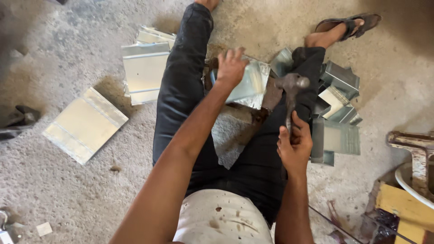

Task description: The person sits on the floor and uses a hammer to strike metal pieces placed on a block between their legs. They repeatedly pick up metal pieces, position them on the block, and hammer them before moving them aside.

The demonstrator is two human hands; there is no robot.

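I sit on a concrete floor with my legs spread. My left hand [231, 67] presses down on a shiny sheet-metal piece [251, 85] that lies between my legs on a rusty dark block [270, 96]. My right hand [294, 145] grips the handle of a hammer [291, 86]. Its dark metal head hovers just right of the sheet piece.
Flat metal sheets lie left of my leg, one [85, 124] further out and a stack [145, 68] near my thigh. Folded metal pieces [338, 108] pile beside my right leg. A sandal [350, 22] is on my right foot. Wooden and rusty objects [413, 180] stand at the right edge.
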